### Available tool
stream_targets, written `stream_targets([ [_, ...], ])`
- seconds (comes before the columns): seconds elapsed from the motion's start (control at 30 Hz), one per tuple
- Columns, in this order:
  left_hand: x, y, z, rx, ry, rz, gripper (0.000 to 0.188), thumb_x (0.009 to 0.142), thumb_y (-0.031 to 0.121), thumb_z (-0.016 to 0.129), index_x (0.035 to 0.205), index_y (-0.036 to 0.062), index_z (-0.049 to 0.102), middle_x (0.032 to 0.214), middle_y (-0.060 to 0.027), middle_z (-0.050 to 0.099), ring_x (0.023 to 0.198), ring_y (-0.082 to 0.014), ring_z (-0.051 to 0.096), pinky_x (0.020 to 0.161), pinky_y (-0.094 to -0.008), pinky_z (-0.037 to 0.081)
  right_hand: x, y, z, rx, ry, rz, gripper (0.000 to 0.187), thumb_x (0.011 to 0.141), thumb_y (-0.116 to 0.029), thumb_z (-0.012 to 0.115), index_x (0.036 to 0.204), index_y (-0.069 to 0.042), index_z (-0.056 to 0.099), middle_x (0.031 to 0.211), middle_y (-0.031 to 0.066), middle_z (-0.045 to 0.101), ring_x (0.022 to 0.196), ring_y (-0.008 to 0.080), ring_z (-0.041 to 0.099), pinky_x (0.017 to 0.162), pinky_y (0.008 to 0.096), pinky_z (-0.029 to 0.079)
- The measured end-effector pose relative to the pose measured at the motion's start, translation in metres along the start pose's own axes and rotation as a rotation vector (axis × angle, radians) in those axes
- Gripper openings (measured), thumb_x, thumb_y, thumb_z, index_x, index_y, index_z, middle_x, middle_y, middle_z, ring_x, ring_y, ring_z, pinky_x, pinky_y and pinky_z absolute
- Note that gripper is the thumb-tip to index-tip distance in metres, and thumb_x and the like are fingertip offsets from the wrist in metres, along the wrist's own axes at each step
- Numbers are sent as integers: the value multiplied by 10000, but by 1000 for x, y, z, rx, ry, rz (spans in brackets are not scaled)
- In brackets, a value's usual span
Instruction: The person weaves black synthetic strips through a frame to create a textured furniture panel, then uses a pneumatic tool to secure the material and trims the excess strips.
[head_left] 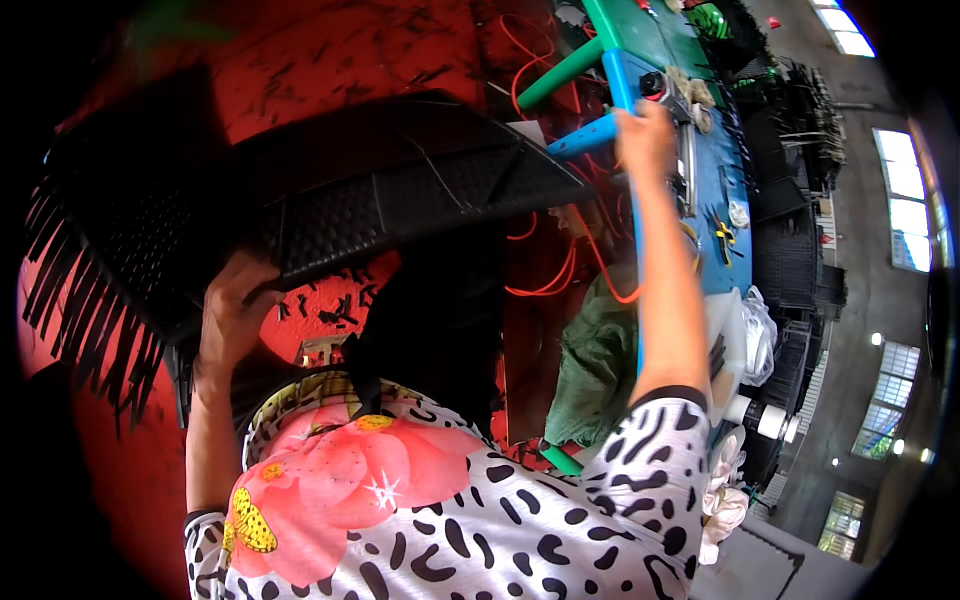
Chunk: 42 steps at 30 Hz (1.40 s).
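Panel (430, 190) of black weave, edge in left hand (238, 295)

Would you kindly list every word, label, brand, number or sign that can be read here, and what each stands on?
None: no writing can be read in this view.
Shirt: a flower, a butterfly and black spots, no lettering visible.
Black woven piece: no lettering visible.
Yellow-and-black tool on the blue table: too small to tell whether it is marked.
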<state>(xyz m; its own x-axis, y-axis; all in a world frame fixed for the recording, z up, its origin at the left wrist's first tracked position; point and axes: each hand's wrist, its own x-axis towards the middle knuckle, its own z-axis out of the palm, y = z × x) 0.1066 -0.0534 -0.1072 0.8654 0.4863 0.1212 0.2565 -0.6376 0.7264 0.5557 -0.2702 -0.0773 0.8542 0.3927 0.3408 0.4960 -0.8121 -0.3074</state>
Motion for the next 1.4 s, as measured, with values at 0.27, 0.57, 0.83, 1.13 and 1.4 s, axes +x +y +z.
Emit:
stream_targets([
  [0.27, 26, -39, 0, -92, -121, -84, 265, 635, 38, 737, 879, -10, 646, 808, -130, 577, 769, -288, 584, 676, -350, 461, 144, 148, 47, -593, -401, 203, 837, 654, -686, 648, 1093, 27, 644, 1109, 239, 628, 1092, 352, 579, 930, 408, 431],
  [0.57, -8, -63, -23, -161, -147, -228, 331, 613, 3, 748, 932, -9, 659, 778, -103, 565, 743, -246, 557, 650, -326, 435, 145, 220, 89, -50, -548, 388, 600, 721, -489, 697, 973, 55, 668, 918, 179, 671, 851, 281, 635, 770, 378, 468],
  [0.83, -35, -70, -45, -114, -118, -219, 313, 626, 26, 730, 934, 25, 674, 766, -98, 545, 733, -247, 560, 628, -321, 428, 62, 61, -11, -72, -555, -16, 285, 821, -272, 651, 785, 8, 614, 610, 51, 574, 535, 141, 564, 519, 295, 441],
  [1.13, -76, -100, -42, -47, -105, -235, 311, 641, 162, 721, 928, 49, 685, 853, -118, 591, 833, -307, 586, 713, -382, 464, -183, -215, -83, 634, -1146, 122, 261, 738, -219, 655, 826, 1, 545, 622, 71, 549, 556, 139, 538, 546, 260, 432],
  [1.4, -78, -95, -22, -39, -42, -210, 342, 651, 191, 723, 955, 39, 687, 872, -128, 593, 883, -321, 592, 759, -399, 476, -237, -275, -61, 702, -1575, 168, 258, 696, -208, 657, 774, 17, 558, 621, 83, 548, 549, 160, 559, 549, 280, 438],
])
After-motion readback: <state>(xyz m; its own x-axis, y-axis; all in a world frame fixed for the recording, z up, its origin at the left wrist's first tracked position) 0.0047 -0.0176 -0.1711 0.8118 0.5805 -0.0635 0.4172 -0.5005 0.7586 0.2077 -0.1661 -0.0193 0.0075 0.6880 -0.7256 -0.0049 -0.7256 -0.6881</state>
